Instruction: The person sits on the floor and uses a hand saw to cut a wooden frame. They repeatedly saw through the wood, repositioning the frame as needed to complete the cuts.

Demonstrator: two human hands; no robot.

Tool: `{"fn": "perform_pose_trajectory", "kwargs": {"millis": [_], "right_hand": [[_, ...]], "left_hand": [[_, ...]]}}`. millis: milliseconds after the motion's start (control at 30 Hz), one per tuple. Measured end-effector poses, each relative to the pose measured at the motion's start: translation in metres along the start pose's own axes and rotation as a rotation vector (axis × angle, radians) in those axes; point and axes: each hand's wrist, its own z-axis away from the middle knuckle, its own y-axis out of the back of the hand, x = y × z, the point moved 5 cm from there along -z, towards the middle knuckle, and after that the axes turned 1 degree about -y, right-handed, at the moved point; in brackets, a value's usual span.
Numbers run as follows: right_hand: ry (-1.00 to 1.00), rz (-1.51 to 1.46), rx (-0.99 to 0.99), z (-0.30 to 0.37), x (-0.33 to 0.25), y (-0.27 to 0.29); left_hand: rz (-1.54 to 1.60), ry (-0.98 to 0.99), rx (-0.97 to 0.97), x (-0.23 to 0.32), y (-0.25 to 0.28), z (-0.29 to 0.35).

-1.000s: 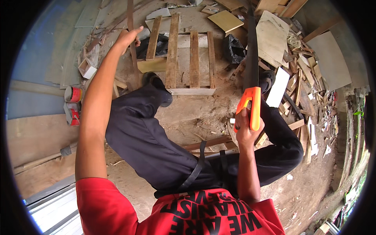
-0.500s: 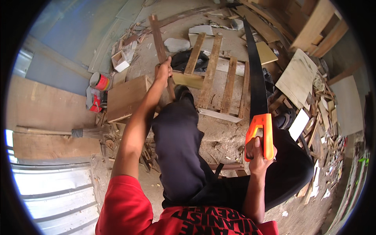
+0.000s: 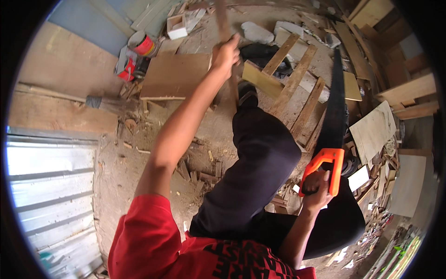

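With its arm stretched out, my left hand (image 3: 226,56) grips a long narrow wooden strip (image 3: 224,24). The strip stands steeply tilted, its lower end down beside my shoe (image 3: 247,94) and its top running past the upper edge of the view. My right hand (image 3: 318,189) is wrapped round the orange handle (image 3: 338,173) of a handsaw. The dark saw blade (image 3: 333,108) points away from me, above my right leg and apart from the strip. Left of the strip sits a low wooden box or stool (image 3: 175,76).
A slatted wooden frame (image 3: 293,80) lies ahead of my knee, next to a black plastic bag (image 3: 265,56). Scrap wood and boards (image 3: 373,130) pile up at the right. Paint cans (image 3: 142,43) and a stick broom (image 3: 100,103) are at the left, near a corrugated metal sheet (image 3: 51,181).
The view has turned to the left, so the surroundings sit farther right. My left hand still holds the strip, and my right hand still grips the saw. My left knee now leans more to the right.
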Motion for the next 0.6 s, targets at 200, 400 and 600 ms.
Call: {"fn": "perform_pose_trajectory", "kwargs": {"millis": [200, 400, 600], "right_hand": [[0.062, 0.028, -0.053, -0.028, -0.003, 0.026], [0.128, 0.03, 0.146, -0.039, -0.012, 0.073], [0.177, 0.021, 0.288, -0.027, -0.008, 0.091]], "left_hand": [[-0.086, -0.258, 0.008, 0.053, -0.053, -0.057], [-0.266, -0.466, -0.255, 0.13, -0.194, -0.018], [-0.947, -0.579, -0.484, 0.052, -0.262, 0.004]]}}
